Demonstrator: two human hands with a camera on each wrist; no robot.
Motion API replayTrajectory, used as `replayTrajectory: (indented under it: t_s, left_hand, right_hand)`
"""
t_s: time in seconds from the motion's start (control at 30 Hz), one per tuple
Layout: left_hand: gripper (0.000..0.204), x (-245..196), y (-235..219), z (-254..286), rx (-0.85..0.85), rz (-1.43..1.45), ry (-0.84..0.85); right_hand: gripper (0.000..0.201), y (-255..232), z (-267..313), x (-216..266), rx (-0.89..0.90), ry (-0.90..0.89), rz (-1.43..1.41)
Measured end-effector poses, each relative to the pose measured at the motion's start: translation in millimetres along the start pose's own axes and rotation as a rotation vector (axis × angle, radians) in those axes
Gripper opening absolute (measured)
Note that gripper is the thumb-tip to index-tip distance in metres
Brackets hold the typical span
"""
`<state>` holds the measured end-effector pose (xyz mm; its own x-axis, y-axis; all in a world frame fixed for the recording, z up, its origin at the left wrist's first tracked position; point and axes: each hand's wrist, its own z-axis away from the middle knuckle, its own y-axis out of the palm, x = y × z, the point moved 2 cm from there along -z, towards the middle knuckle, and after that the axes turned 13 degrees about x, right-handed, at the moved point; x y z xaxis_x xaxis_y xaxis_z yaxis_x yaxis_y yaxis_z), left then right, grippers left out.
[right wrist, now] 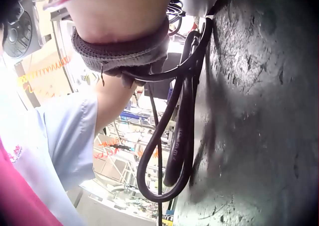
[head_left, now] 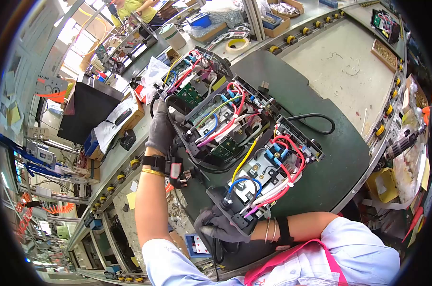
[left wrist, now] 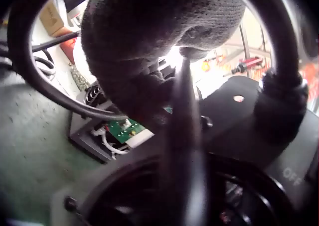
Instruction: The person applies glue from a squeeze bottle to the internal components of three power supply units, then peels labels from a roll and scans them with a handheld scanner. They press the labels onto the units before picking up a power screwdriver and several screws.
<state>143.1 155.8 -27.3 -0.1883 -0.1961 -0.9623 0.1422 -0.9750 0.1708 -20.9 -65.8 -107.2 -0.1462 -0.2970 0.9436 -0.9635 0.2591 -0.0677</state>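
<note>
Both hands wear grey knit gloves, and I see each one clamped on a different open black chassis. From the head view, my left hand (head_left: 161,128) curls around the left rim of the middle black plastic chassis packed with red, blue and yellow wires and green circuit boards (head_left: 220,125), which sits toward the middle of the dark green bench (head_left: 330,167). My right hand (head_left: 219,226) grips the near corner of the nearest black chassis with a metal plate and red and blue wiring (head_left: 268,169), right at the bench's near edge. A third open chassis of the same kind (head_left: 193,71) lies just behind the middle one, toward the far edge. A loop of black cable (head_left: 316,123) rests on the bench to the right of the units. In the right wrist view, a bundle of black power cable (right wrist: 177,131) hangs looped down over the near edge of the bench, just beside my glove cuff. The left wrist view is mostly filled by the glove's knuckles (left wrist: 159,42) against dark housing, with a green circuit board (left wrist: 124,130) visible beyond.
</note>
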Motion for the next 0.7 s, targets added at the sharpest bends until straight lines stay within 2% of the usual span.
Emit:
replayTrajectory:
  t_s: [0.1,0.13,0.17,0.23,0.3,0.37,0.4,0.43,0.5,0.53,0.57,0.63,0.67,0.7]
  left_hand:
    - [0.053,7,3,4,-0.074,-0.096,0.027]
    - [0.052,11,-7,-5,-0.004,-0.084,0.178]
    - [0.05,21,-17,-9,-0.05,-0.065,0.187]
    - [0.046,16,-5,1,-0.144,-0.028,0.212]
    - [0.035,13,17,22,-0.257,0.012,0.191]
    - [0.024,27,5,31,-0.325,-0.232,0.286]
    - [0.024,26,27,47,-0.381,-0.035,0.18]
    - [0.022,33,32,64,-0.337,0.093,0.175]
    - [0.021,39,69,98,-0.392,0.36,0.194]
    - [0.02,38,82,109,-0.371,0.461,0.234]
    - [0.02,37,91,115,-0.354,0.43,0.256]
    - [0.019,37,108,125,-0.325,0.372,0.294]
    - [0.018,33,120,131,-0.357,0.34,0.296]
    - [0.018,35,118,134,-0.314,0.3,0.259]
  right_hand:
    - [0.02,-5,2,12,-0.019,-0.005,-0.121]
    - [0.023,-14,1,30,0.024,0.117,-0.36]
    - [0.024,-14,4,31,-0.022,0.085,-0.187]
    - [0.026,-15,11,30,-0.112,0.015,0.161]
    - [0.022,-12,18,24,-0.12,-0.022,0.165]
    - [0.018,-3,33,7,-0.095,-0.05,0.262]
    - [0.014,-16,41,26,-0.086,-0.072,0.272]
    - [0.014,-22,51,38,-0.075,-0.065,0.13]
    - [0.014,-38,76,50,0.059,-0.012,0.07]
    - [0.013,-46,88,52,0.056,-0.124,0.134]
    - [0.012,-57,102,55,0.059,-0.236,0.202]
    - [0.015,-78,128,66,0.191,-0.187,0.234]
    - [0.018,-88,136,74,0.247,-0.12,0.228]
    - [0.018,-90,146,76,0.246,-0.032,0.234]
